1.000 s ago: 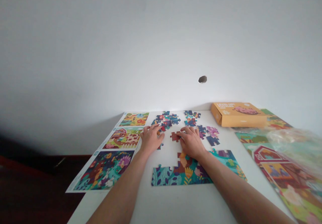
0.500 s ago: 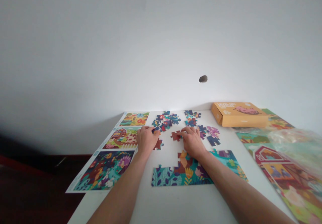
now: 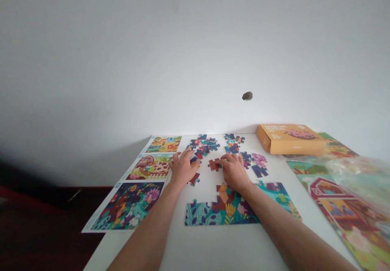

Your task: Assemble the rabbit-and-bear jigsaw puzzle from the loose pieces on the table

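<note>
My right hand pinches a reddish-brown puzzle piece at the middle of the white table. To the left, my left hand has its fingers apart over loose pieces, close to a brown piece partly under it. Nearer to me lies a joined section of puzzle, partly covered by my right forearm. Loose dark blue and red pieces are spread behind my hands, and a purple piece and a dark blue one lie right of my right hand.
A picture sheet with three scenes lies at the left table edge. An orange puzzle box stands at the back right. Clear plastic wrap covers part of a farm picture on the right. A wall rises behind.
My left hand has spread its fingers and shifted slightly right, away from the dark piece near its fingertips. My right hand stays on the reddish-brown piece.
</note>
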The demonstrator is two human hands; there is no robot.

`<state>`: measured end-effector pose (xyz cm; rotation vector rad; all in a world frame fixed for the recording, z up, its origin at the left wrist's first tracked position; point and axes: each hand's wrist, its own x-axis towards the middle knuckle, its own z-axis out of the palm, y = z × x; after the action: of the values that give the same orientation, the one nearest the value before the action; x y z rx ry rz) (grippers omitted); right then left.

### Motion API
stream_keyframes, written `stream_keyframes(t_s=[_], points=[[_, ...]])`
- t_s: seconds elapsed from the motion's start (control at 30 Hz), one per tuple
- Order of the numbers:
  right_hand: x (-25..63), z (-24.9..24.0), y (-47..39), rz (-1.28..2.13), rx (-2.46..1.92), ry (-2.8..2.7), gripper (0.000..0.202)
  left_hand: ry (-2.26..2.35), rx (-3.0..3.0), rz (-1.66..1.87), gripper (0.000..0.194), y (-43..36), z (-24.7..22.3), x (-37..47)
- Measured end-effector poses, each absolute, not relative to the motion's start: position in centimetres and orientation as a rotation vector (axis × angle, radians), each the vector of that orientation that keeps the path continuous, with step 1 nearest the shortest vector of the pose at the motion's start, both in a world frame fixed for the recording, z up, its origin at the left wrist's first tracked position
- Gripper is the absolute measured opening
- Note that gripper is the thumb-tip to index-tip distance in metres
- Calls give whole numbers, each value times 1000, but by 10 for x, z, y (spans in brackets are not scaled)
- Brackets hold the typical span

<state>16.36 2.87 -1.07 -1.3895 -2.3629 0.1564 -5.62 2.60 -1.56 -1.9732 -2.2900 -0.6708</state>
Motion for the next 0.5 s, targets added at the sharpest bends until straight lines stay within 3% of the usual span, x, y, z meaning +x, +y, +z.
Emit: stream_keyframes(t_s=[0.33,0.5], points=[[162,-9,27,69,-1538,-2198,28,-1931,-2436,-648,43,20,-10,-48],[162,-13,27,16,-1742,-2059,47,-1946,-2466,-601,42,18,-11,-46]])
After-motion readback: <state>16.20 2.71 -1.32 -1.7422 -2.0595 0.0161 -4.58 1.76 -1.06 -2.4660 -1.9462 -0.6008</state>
